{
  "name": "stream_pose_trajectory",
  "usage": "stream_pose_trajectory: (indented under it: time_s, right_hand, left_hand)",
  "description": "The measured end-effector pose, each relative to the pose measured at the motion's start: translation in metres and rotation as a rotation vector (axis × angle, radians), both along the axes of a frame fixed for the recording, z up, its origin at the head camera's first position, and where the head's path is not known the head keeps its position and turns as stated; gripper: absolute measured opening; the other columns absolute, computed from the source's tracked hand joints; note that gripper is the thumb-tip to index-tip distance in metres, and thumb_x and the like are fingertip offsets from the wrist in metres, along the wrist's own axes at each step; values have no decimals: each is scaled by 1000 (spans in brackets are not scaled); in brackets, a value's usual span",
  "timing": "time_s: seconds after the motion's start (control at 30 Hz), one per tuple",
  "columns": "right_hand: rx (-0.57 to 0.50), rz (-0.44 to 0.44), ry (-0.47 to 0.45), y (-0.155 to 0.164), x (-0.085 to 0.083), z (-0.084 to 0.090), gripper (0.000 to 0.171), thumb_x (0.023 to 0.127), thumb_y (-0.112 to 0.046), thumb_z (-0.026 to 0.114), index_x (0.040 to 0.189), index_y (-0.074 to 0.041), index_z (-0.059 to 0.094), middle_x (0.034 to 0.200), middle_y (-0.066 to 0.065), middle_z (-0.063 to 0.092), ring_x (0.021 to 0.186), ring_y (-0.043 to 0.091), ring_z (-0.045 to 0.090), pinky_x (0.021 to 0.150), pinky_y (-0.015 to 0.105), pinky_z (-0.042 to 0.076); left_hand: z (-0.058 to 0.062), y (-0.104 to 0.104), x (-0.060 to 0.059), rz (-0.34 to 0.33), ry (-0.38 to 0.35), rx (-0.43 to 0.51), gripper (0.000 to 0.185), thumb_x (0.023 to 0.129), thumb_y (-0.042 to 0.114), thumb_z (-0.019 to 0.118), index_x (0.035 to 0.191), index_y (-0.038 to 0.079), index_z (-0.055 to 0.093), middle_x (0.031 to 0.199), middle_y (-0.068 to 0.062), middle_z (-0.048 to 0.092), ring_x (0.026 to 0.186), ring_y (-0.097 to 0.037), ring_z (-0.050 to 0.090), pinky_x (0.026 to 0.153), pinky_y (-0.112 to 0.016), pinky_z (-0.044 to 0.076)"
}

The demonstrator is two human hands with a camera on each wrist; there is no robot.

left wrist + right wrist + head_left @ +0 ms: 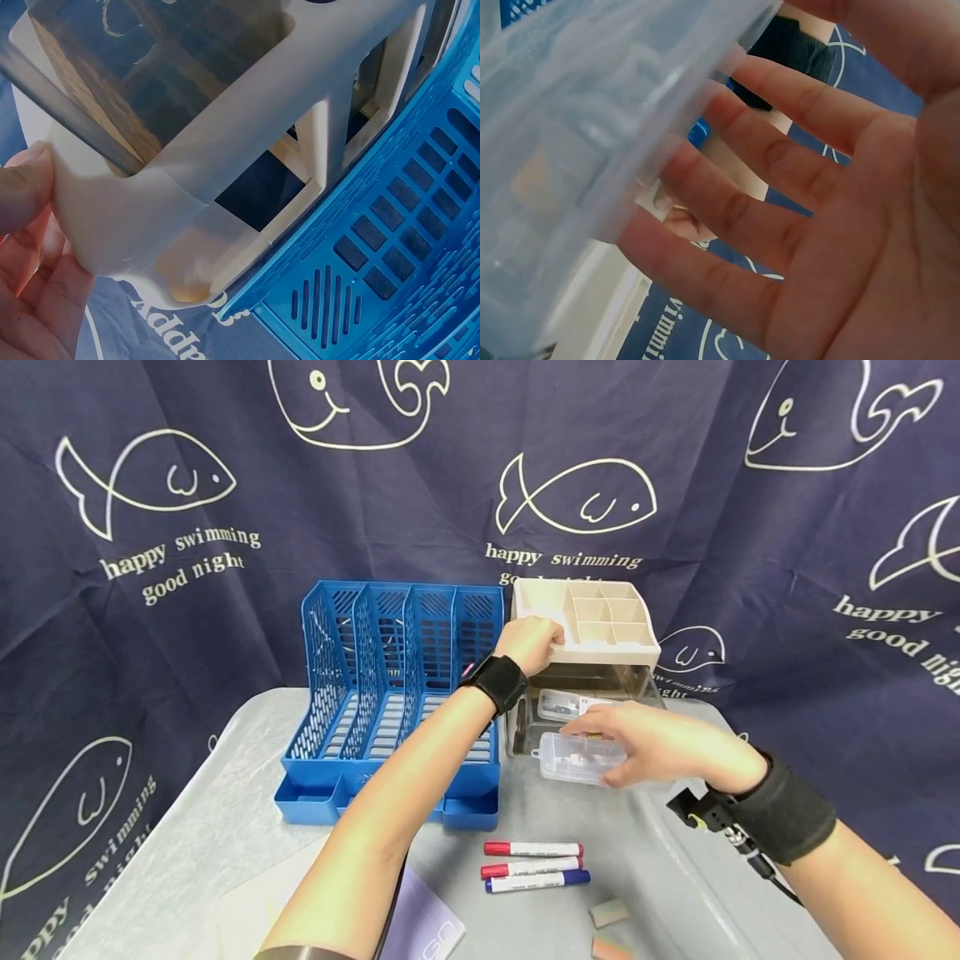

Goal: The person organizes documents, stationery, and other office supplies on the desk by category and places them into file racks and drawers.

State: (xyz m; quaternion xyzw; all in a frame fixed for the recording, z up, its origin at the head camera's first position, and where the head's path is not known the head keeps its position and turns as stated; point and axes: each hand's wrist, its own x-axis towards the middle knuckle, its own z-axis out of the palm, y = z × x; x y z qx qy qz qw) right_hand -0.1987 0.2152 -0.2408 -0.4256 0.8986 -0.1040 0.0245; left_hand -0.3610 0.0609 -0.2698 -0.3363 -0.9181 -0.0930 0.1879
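- Right hand (660, 747) grips clear plastic box (573, 758), fingers curled round its right end, just in front of drawer organizer (592, 627).
- Left hand (531, 643) clamps organizer's beige matte top, left corner.
- Blue slotted file rack (397, 685) touching organizer's left side.

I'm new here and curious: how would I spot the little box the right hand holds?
Find the beige organizer with its open drawer. In front, the right hand holds the clear box: see-through, lidded, unlike the markers.
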Motion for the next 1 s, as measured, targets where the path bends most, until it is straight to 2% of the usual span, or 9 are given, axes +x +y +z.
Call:
stream_pose_trajectory:
  time_s: [0.17,0.5,0.7,1.0]
  right_hand:
    - [3,5,-1,2,-8,6,54,67,-3,76,119,-3,61,112,4,63,94,18,59,82,38,49]
    - [54,-66,-13,-3,-21,25,54,68,-4,76,120,-5,61,110,3,63,91,18,56,81,39,48]
    - [45,-87,-63,-5,-31,32,50,70,-4,75,118,-1,61,109,5,62,92,19,55,83,39,47]
    - [66,-153,-73,-3,-44,40,53,69,-2,74,120,-5,61,105,5,63,86,19,54,76,35,45]
  left_hand:
    - [1,1,1,-1,-10,-7,26,83,4,63,100,19,73,102,4,71,94,-14,65,82,-31,51]
    - [3,0,2,3,-15,-8,24,82,4,64,99,19,73,101,4,71,93,-14,65,82,-31,51]
    - [2,-1,1,0,-21,-5,23,83,5,63,98,18,73,100,3,71,92,-14,65,82,-31,51]
    - [3,-1,2,-13,-7,-1,20,83,5,63,95,17,73,95,3,71,87,-15,65,79,-32,51]
